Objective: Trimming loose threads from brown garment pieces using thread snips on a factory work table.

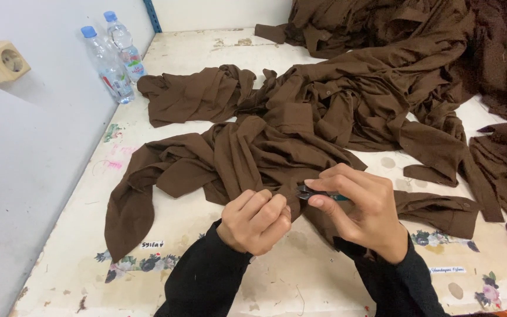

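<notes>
At lower centre, the left hand [255,221] bunches a brown garment [247,158] while the right hand [362,208] pinches what may be small thread snips [318,194]; the heaped garments [394,76] at upper right look untouched.

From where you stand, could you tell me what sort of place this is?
Probably a garment workshop, at the finishing stage. Many alike brown garments are heaped on a worn white table, and the right hand holds a small cutting tool to fabric gripped by the left hand.
</notes>
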